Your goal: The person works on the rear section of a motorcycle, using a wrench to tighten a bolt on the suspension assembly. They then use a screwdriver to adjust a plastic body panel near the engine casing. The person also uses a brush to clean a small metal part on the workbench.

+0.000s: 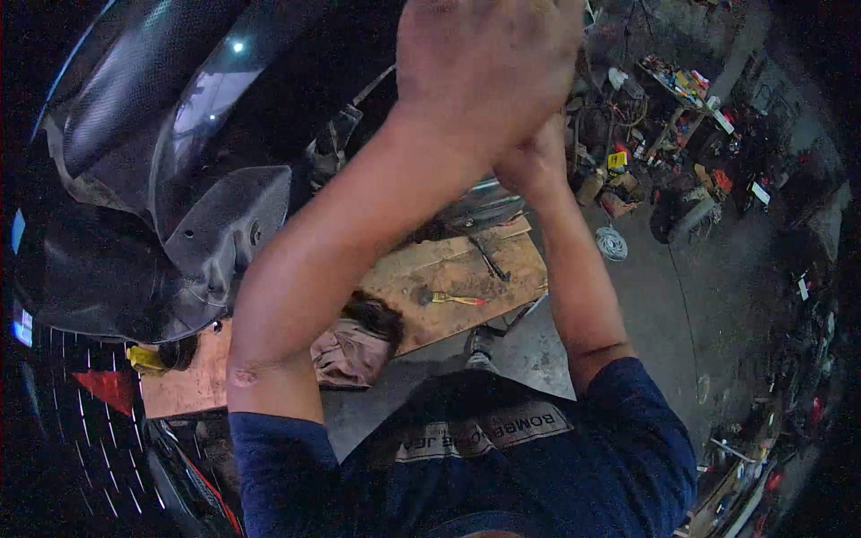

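There is one view only, from a wide fisheye camera worn on the person's head, looking steeply down past the chest. It sits very near the raised arms: the left hand (489, 67) fills the upper middle, with the right hand (535, 161) partly hidden behind it, and both forearms rise from the dark blue shirt (502, 466) at the lower edge. Farther below lies the floor with a wooden board (466, 269). A dark motorcycle fairing (152, 179) crowds the left side, close to the lens. Straight lines bend toward the rim, and the cluttered workshop floor (682, 269) curves away on the right.
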A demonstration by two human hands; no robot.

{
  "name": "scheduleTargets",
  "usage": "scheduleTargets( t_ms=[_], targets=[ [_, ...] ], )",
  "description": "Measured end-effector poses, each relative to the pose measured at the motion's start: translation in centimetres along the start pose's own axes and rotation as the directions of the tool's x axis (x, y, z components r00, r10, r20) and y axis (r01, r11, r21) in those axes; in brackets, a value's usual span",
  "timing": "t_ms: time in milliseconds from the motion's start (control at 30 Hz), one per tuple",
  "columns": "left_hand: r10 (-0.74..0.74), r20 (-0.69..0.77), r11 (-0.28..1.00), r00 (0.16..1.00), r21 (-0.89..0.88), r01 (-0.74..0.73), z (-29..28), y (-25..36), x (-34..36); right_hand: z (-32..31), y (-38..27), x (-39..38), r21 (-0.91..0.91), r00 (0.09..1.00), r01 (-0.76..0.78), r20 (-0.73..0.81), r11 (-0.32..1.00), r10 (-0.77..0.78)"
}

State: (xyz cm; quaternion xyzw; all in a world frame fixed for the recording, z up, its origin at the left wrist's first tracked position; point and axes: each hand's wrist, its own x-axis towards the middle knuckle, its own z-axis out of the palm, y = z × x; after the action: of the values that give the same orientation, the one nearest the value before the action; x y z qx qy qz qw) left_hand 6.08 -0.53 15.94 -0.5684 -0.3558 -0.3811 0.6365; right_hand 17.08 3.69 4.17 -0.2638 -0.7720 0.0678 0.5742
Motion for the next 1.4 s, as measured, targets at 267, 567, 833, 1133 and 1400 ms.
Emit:
scheduleTargets(
  t_ms=[267, 567, 833, 1133, 1400],
  targets=[
    [-0.121, 0.206, 0.957, 0.971, -0.235, 0.169, -1.5, -1.5, 0.8, 1.0, -1.2, 0.6, 0.169, 0.988, -0.149, -0.010, 0.974, 0.153],
    [-0.111, 0.373, 0.748, 0.921, -0.579, 0.325, -1.7, -3.9, 0.7, 2.3, 0.1, -0.4, 0.214, 0.991, -0.072, -0.091, 0.974, 0.093],
    [-0.134, 0.428, 0.582, 0.894, -0.696, 0.421, -1.4, -5.0, 0.8, 2.2, -2.2, -0.9, 0.482, 0.974, -0.189, -0.021, 0.856, 0.226],
    [-0.191, 0.154, 0.939, 0.969, -0.260, 0.227, -2.0, -4.4, 1.3, 1.7, 2.2, -4.2, 0.043, 0.925, -0.225, 0.322, 0.973, 0.200],
    [-0.137, 0.031, 0.990, 0.990, 0.040, 0.136, -2.7, -3.8, 2.6, 0.4, 2.6, -3.6, 0.305, 0.848, -0.330, 0.512, 0.893, 0.139]
  ],
)
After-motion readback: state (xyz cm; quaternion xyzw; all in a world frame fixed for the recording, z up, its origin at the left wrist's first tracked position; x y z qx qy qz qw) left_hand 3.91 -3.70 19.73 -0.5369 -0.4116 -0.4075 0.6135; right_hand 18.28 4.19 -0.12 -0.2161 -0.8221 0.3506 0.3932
